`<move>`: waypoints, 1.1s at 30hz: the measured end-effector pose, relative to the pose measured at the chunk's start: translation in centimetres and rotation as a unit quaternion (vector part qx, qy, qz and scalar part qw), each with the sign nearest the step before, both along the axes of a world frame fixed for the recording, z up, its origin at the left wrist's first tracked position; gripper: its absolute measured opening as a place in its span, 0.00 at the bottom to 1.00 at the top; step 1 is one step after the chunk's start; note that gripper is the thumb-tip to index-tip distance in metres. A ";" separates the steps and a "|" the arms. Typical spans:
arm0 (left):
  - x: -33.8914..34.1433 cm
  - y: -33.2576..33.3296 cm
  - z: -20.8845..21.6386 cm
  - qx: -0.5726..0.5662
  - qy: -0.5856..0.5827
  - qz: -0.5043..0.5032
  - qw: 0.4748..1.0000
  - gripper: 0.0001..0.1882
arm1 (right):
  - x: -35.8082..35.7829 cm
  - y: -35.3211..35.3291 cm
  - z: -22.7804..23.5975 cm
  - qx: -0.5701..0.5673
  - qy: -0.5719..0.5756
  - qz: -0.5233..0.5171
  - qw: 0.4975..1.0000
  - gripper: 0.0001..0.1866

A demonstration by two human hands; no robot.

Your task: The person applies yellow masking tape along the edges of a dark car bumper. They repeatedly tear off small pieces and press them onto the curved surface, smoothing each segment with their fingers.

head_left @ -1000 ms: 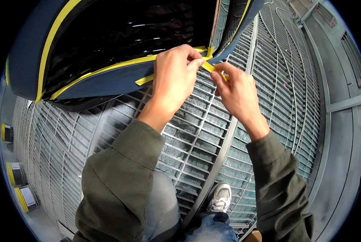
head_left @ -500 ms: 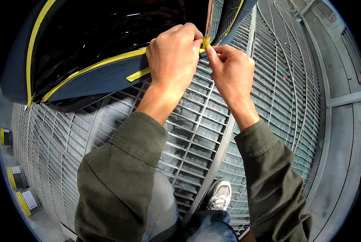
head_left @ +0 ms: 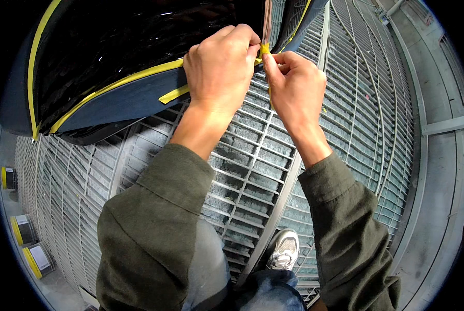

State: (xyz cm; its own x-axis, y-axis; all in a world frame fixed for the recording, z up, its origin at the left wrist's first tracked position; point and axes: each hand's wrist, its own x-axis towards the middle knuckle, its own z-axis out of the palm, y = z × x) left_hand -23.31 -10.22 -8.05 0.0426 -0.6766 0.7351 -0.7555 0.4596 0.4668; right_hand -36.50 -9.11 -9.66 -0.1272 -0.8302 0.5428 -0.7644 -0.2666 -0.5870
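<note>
Both hands meet at the lower corner of a glossy black panel. My left hand is closed, its thumb and fingers pinched at a small piece of yellow masking tape. My right hand pinches the same piece from the right, thumb on top. A narrow pinkish strip runs down to that tape. A line of yellow tape follows the panel's lower edge, above a blue-grey trim. One loose-looking tape end sticks out beside my left wrist. My fingertips partly hide the pinched tape.
Beneath me lies a metal floor grating, with hoses or cables along its right side. Several yellow-and-black containers stand at the left. A grey wall borders the right. My shoe rests on the grating.
Both hands have shifted slightly up and left, still pinching the tape at the corner. A thin yellow bit now shows below my right thumb. The panel appears slightly higher in view.
</note>
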 end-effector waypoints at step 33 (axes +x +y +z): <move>0.7 0.0 0.5 -0.009 -0.078 0.055 0.995 0.06 | 1.0 -0.3 -0.3 0.018 -0.041 -0.023 0.999 0.14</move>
